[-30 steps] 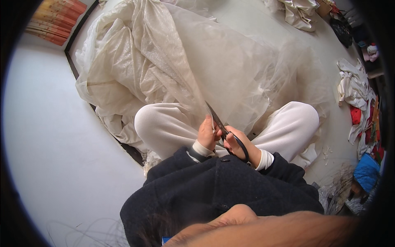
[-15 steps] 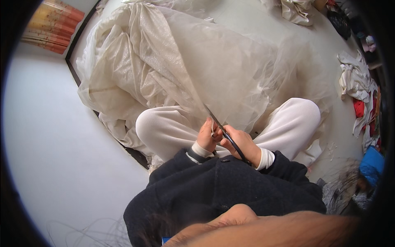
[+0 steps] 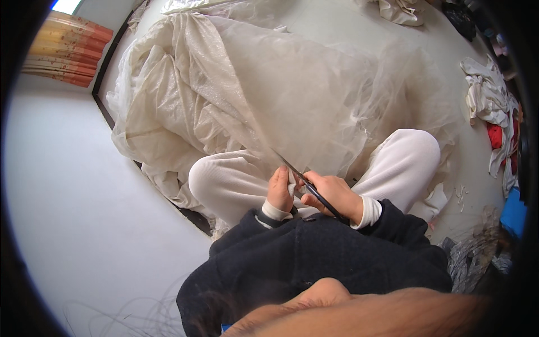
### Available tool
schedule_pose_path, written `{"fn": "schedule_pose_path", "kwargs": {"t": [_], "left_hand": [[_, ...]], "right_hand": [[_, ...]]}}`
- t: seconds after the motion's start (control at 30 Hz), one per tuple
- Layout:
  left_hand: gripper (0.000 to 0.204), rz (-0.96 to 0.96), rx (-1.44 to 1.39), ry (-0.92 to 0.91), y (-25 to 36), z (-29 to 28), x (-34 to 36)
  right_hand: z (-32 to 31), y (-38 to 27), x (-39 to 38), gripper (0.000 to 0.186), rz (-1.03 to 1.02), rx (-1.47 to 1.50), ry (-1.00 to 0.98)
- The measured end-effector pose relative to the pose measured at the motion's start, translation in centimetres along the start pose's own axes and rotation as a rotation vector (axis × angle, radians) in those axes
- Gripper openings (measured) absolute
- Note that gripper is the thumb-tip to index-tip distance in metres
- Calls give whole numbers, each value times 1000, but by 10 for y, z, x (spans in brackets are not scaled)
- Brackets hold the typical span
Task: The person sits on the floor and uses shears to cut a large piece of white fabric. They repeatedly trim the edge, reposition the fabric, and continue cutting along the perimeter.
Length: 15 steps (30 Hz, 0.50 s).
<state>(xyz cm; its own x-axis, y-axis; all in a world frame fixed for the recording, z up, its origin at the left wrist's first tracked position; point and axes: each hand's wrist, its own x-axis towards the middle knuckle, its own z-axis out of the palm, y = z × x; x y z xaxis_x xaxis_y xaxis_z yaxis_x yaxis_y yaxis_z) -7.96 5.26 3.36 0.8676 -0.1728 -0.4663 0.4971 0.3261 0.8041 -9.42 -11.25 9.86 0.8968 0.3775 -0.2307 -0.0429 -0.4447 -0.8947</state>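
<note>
Across my lap, long dark scissors [image 3: 321, 199] point up and left, their blades at the edge of a sheer cream fabric [image 3: 303, 90]. My right hand [image 3: 337, 195] is closed round the scissors' black handles. Just left of the blades, my left hand [image 3: 278, 191] pinches a small bit of the cream fabric between thumb and fingers. A shimmery strip of the fabric [image 3: 224, 78] runs from the far left down to the blades. Some of the right fingers are hidden behind the handles.
My bent knees in white ribbed trousers [image 3: 401, 160] flank both hands. Sheer fabric heaps over the floor ahead. A white wall [image 3: 84, 185] rises at left, with an orange patterned curtain [image 3: 70, 48]. White and red cloths [image 3: 485, 92] and a blue object [image 3: 512, 213] lie at right.
The view has shifted a little. Both hands stay close together at the fabric edge, and a pale fold of fabric shows more plainly in my left fingers. The scissors remain in my right hand.
</note>
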Motion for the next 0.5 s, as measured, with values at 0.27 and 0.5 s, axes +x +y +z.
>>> {"fn": "schedule_pose_path", "kwargs": {"t": [0.27, 0.5], "left_hand": [[42, -74, -183, -296, 5, -14, 1], [41, -188, -260, -225, 4, -8, -2]], "right_hand": [[8, 10, 8, 56, -117, 303, 22], [5, 10, 5, 54, 3, 588, -86]]}}
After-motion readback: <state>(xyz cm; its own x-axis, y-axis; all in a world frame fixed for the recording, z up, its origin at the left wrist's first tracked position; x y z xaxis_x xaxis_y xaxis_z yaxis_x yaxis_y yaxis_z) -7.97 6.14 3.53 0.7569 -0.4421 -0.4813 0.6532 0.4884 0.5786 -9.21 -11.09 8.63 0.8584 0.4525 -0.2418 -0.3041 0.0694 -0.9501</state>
